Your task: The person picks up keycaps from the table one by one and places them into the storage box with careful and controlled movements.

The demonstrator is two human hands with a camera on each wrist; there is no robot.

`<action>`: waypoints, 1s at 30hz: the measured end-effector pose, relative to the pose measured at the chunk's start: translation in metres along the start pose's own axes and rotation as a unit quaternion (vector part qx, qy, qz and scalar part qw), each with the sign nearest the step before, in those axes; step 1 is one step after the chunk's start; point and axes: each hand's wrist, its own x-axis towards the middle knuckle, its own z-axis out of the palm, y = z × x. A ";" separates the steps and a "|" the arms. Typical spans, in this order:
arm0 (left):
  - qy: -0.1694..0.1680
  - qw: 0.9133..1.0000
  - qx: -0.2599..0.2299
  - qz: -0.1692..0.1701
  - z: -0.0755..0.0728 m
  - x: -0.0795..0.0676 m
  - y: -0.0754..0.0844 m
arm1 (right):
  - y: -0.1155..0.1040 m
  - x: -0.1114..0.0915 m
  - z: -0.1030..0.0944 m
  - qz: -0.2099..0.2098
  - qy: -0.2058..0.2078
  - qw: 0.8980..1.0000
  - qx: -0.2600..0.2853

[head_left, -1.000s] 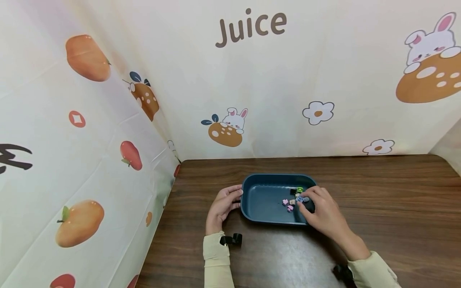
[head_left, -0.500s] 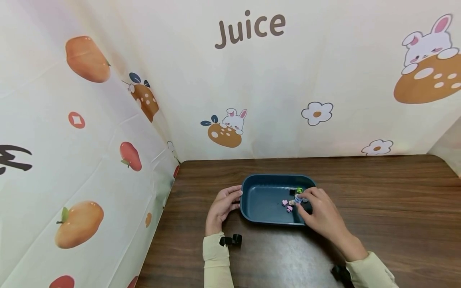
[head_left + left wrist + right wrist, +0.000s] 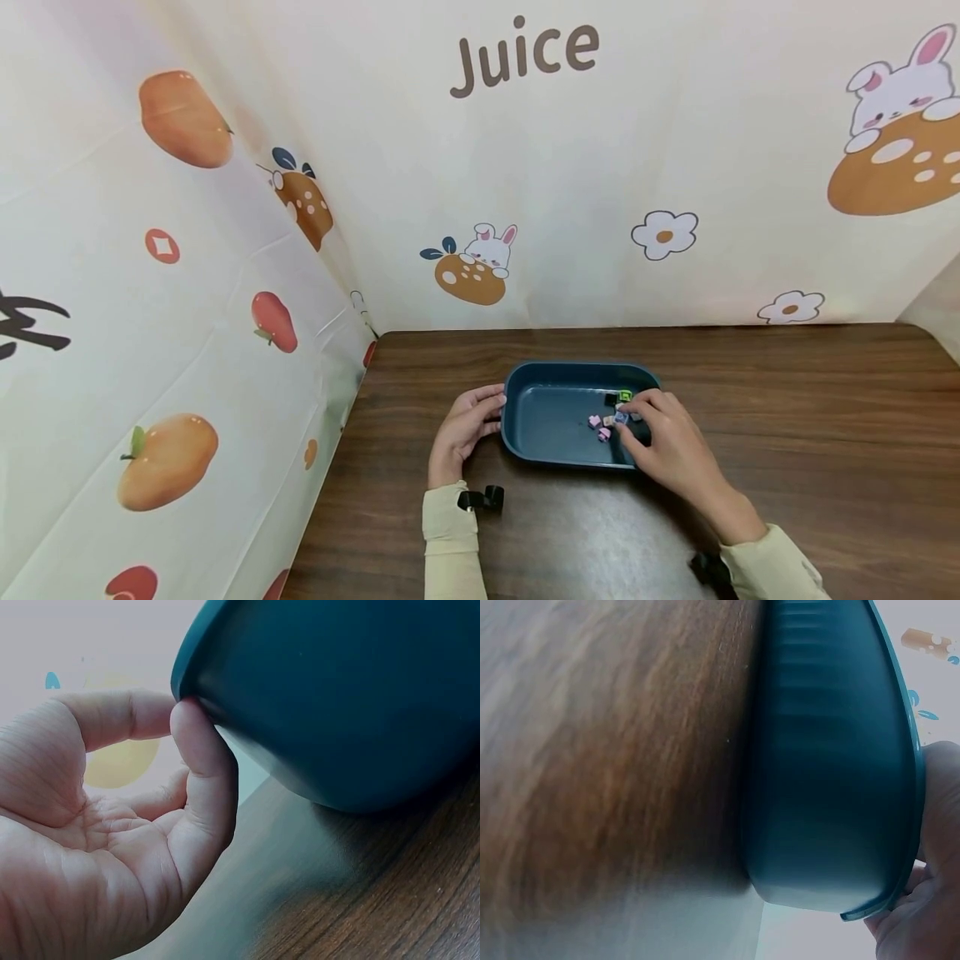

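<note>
A dark blue rectangular tray (image 3: 551, 433) with rounded corners stands on the table. My left hand (image 3: 465, 429) holds its left end; in the left wrist view, the curled fingers (image 3: 210, 757) meet at the rim. Over the tray's right end, my right hand (image 3: 671, 442) pinches a small blue toy brick (image 3: 621, 417) between thumb and forefinger. Beside it in the tray lie a green brick (image 3: 625, 395), a black brick (image 3: 611, 400) and pink bricks (image 3: 603, 434). The right wrist view shows the tray's outer wall (image 3: 832, 772), which hides the fingertips and bricks.
The brown wooden table (image 3: 810, 425) extends on both sides of the tray. A printed cloth (image 3: 570, 192) with fruit and rabbits stands behind and at the left. Black bands (image 3: 482, 499) sit on both wrists.
My right hand has shifted slightly left with the blue brick, closer to the other bricks in the tray. My left hand stays on the tray's rim.
</note>
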 end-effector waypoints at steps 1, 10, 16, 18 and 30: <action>-0.001 1.000 0.002 0.000 -0.001 0.000 0.000 | 0.000 0.000 0.000 -0.001 0.001 1.000 0.001; 0.010 1.000 0.001 0.001 -0.007 0.000 0.000 | -0.002 0.005 0.003 0.005 0.007 1.000 0.015; 0.008 1.000 0.012 -0.002 -0.008 -0.001 -0.002 | -0.004 0.004 0.001 0.031 0.005 0.999 0.023; 0.008 1.000 0.012 0.002 -0.008 -0.002 -0.001 | -0.005 0.004 -0.002 0.041 0.005 0.999 0.024; 0.122 0.986 0.101 0.055 -0.010 -0.015 0.021 | -0.005 0.009 -0.017 0.070 0.022 0.997 0.024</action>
